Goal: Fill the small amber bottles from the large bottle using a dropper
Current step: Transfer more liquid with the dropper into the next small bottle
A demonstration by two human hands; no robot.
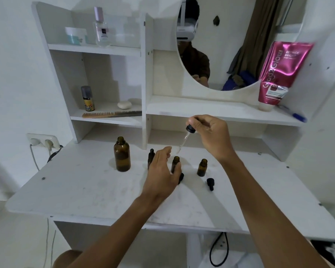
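Right hand (211, 136) pinches the dropper (185, 138), black rubber bulb, clear glass stem, above the middle small amber bottle (175, 165); left hand (162, 171) fingers spread loosely beside it; large bottle (122, 157) uncapped at left on the scuffed white table (75, 190)

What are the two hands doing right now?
Left hand: open, fingers curled loosely by the middle small amber bottle, not clearly gripping it.
Right hand: closed, pinching the dropper by its black top.

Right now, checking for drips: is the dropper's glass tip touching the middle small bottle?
Apart. The head view shows the dropper tip above the middle small bottle, table between them.
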